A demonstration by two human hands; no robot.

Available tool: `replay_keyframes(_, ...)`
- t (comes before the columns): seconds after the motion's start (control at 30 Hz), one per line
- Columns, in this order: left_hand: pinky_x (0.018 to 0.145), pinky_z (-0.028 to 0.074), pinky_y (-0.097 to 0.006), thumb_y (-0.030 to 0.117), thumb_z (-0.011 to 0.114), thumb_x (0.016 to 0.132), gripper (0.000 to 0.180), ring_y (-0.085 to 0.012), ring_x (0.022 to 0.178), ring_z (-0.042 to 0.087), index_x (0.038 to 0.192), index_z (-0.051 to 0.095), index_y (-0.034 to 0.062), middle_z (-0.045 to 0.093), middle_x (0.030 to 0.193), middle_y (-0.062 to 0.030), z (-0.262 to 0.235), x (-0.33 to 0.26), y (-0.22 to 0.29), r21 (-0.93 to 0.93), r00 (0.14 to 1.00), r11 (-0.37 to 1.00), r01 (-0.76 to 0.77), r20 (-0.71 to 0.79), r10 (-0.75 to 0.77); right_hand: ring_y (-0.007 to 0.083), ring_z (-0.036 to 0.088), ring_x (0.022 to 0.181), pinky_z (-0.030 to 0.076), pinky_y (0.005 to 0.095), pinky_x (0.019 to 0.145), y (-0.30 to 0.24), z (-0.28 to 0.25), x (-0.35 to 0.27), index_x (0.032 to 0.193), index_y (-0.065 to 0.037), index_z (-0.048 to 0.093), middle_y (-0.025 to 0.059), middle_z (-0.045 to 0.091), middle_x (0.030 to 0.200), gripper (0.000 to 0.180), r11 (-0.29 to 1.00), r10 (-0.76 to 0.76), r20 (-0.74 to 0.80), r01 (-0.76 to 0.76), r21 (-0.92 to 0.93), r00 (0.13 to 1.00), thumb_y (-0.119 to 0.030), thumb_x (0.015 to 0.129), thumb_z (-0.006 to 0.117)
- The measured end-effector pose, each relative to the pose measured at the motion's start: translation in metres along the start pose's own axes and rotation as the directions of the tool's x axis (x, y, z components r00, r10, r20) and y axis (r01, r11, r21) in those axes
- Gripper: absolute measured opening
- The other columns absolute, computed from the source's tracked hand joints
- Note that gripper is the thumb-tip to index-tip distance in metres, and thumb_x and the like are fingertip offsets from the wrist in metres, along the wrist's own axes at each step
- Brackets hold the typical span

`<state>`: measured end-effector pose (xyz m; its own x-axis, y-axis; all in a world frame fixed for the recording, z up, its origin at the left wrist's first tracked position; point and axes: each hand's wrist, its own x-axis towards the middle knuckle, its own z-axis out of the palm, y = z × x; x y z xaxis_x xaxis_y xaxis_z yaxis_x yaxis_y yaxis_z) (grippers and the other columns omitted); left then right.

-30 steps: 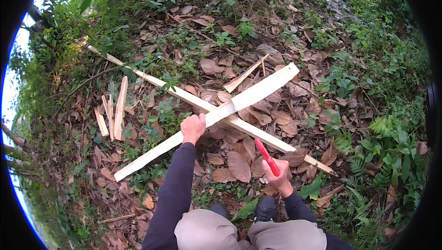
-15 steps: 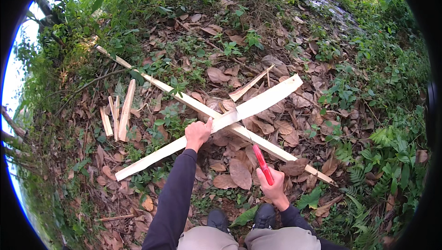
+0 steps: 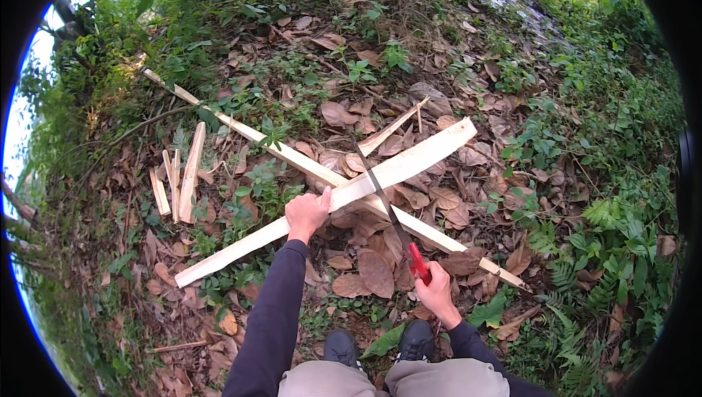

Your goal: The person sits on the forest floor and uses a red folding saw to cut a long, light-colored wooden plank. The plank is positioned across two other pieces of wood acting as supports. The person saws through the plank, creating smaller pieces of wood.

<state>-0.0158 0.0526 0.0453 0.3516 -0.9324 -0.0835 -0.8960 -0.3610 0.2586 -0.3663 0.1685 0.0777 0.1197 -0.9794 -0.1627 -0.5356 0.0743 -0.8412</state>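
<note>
A pale, wide wooden plank [image 3: 424,156] lies slantwise across a long narrow wooden beam [image 3: 431,235], forming an X on the ground. My left hand [image 3: 306,214] grips the plank left of the crossing, thumb along its upper face. In my right hand [image 3: 437,290] is the red handle of a handsaw [image 3: 395,223]. The saw's dark blade runs across the plank just right of where the two pieces cross, and its tip reaches past the plank's far edge.
Several short wood offcuts [image 3: 191,174] lie at the left. A split piece of wood [image 3: 395,126] rests beyond the plank. Dry brown leaves [image 3: 374,273] and low green plants [image 3: 570,214] cover the ground. My shoes [image 3: 417,341] stand at the near edge.
The saw has turned from a blurred, edge-on look to showing more of its dark blade across the plank. My left hand still holds the plank; the whole view has shifted slightly.
</note>
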Motion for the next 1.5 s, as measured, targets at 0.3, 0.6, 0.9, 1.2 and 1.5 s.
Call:
replay_keyframes(0.3, 0.071, 0.054, -0.049, 0.061, 0.044, 0.096, 0.070, -0.0417, 0.072, 0.069, 0.074, 0.077, 0.0043, 0.069, 0.072, -0.0230, 0.004, -0.002, 0.000, -0.020, 1.000, 1.000, 0.020, 0.000, -0.020, 0.0235, 0.064, 0.074, 0.050, 0.0366, 0.068, 0.001, -0.032, 0.016, 0.092, 0.002, 0.062, 0.0134, 0.065, 0.088, 0.017, 0.998, -0.058, 0.205, 0.053, 0.031, 0.977, -0.006, 0.079, 0.070)
replay_keyframes(0.6, 0.081, 0.051, -0.048, 0.072, 0.054, 0.087, 0.071, -0.0378, 0.091, 0.068, 0.101, 0.069, 0.0038, 0.069, 0.094, -0.0204, -0.014, 0.000, -0.003, -0.121, 0.985, 0.986, -0.113, 0.118, 0.127, 0.0087, 0.064, 0.070, 0.052, 0.0239, 0.063, -0.063, -0.022, 0.011, 0.096, -0.004, 0.049, 0.0029, 0.063, 0.080, 0.018, 0.798, -0.032, -0.086, 0.077, 0.598, 0.996, -0.009, 0.098, 0.066)
replay_keyframes(0.9, 0.082, 0.042, -0.042, 0.017, 0.073, 0.066, 0.044, -0.0306, 0.091, 0.059, 0.105, 0.054, 0.0077, 0.058, 0.097, -0.0108, 0.022, -0.025, -0.035, 0.197, 0.938, 0.953, -0.230, -0.215, 0.271, 0.0048, 0.053, 0.053, 0.039, 0.0232, 0.048, -0.117, -0.044, 0.032, 0.081, -0.005, 0.061, -0.0032, 0.057, 0.061, 0.029, 0.881, 0.007, 0.215, -0.108, 0.461, 0.977, -0.026, 0.102, 0.064)
replay_keyframes(1.2, 0.074, 0.055, -0.051, 0.026, 0.066, 0.073, 0.031, -0.0410, 0.081, 0.069, 0.096, 0.056, 0.0072, 0.069, 0.083, -0.0191, 0.002, -0.007, -0.035, 0.001, 0.973, 0.973, -0.230, -0.004, 0.230, 0.0141, 0.037, 0.051, 0.034, 0.0324, 0.049, -0.092, -0.024, 0.027, 0.076, -0.003, 0.055, 0.0047, 0.043, 0.056, 0.036, 0.967, -0.212, 0.078, 0.197, 0.160, 0.974, -0.027, 0.096, 0.072)
replay_keyframes(1.5, 0.085, 0.054, -0.052, 0.029, 0.065, 0.075, 0.034, -0.0427, 0.091, 0.069, 0.101, 0.060, 0.0077, 0.071, 0.090, -0.0224, -0.011, 0.009, -0.034, -0.049, 0.971, 0.989, -0.138, 0.191, 0.145, 0.0142, 0.041, 0.043, 0.034, 0.0326, 0.045, -0.108, -0.022, 0.009, 0.072, -0.002, 0.055, 0.0061, 0.043, 0.053, 0.031, 0.970, -0.201, -0.035, 0.204, 0.129, 0.979, -0.016, 0.093, 0.073)
